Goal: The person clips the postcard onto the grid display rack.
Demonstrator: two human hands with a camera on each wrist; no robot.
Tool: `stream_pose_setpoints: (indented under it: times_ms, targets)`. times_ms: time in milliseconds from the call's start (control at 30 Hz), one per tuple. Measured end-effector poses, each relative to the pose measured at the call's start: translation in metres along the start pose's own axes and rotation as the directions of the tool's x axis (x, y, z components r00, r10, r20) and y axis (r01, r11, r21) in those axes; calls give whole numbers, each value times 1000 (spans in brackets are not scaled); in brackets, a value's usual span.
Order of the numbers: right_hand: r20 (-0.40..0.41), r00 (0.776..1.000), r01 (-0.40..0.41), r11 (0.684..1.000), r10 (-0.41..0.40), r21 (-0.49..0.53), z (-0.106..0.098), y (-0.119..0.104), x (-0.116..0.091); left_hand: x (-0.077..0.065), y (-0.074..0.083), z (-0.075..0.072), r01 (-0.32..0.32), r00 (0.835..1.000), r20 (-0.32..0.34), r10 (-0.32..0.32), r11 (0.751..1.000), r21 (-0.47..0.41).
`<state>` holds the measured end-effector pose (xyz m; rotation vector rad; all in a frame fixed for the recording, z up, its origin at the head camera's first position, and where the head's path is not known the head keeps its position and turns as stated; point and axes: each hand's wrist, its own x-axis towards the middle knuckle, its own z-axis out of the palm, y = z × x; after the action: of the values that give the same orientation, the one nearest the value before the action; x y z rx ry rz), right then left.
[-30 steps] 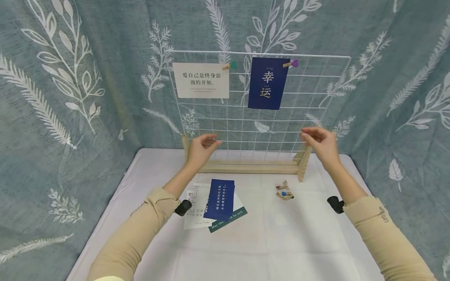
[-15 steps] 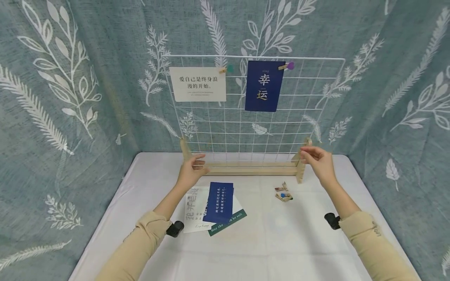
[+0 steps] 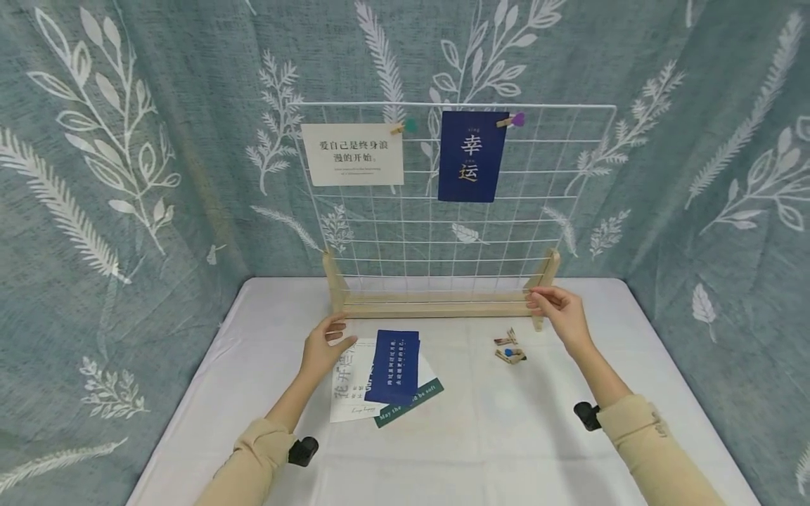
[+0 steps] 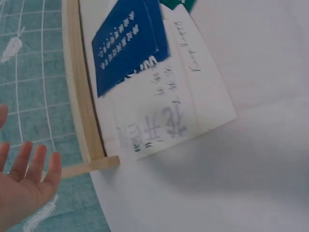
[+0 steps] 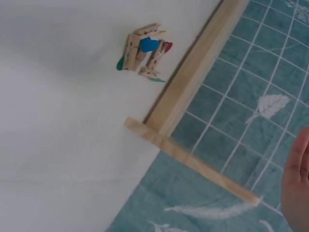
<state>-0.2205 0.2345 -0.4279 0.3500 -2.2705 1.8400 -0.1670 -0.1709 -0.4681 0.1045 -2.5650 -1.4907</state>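
My left hand (image 3: pixel 324 349), fingers spread and nothing between them, is over the left edge of a card pile. That pile has a blue card (image 3: pixel 395 383) on top, a white card (image 3: pixel 348 411) under it and a dark green card (image 3: pixel 427 398) sticking out. Loosely bent and without any object visible in them, the fingers of my right hand (image 3: pixel 562 313) overlap the right foot of the wooden stand (image 3: pixel 436 309). Several small wooden clothespins (image 5: pixel 130 52) with coloured ends lie in a heap left of that hand.
A white wire grid (image 3: pixel 380 241) stands upright in the wooden base. Clothespins hold a white card (image 3: pixel 354 176) at its upper left and a dark blue card (image 3: pixel 471 191) right of the middle. A white cloth covers the table (image 3: pixel 493 436); a patterned teal curtain (image 3: pixel 190 232) hangs behind.
Both hands have come down from in front of the grid. The left moved down and leftward to the card pile, the right down toward the stand's foot. Cards and clothespins stayed put.
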Motion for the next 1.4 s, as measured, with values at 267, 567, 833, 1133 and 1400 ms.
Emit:
stream_pose_setpoints:
  times_ms: [267,567,833,1133,1400]
  targets:
    - [23,1000,-5,1000,5,25,7,14,-16,-17,-21,3,31,1000,2,-31,999,31]
    - [52,998,-40,999,41,-11,11,37,-27,-30,-34,3,44,999,-33,-39,985,165]
    - [62,992,-110,992,114,-63,12,49,-37,-37,-48,12,84,996,-16,-82,956,281]
    - [89,981,-164,984,170,-76,11,64,-54,-41,-55,12,214,969,2,-248,837,504]
    - [86,986,-134,986,143,-98,9,72,-57,-43,-52,11,304,920,40,-391,772,559]
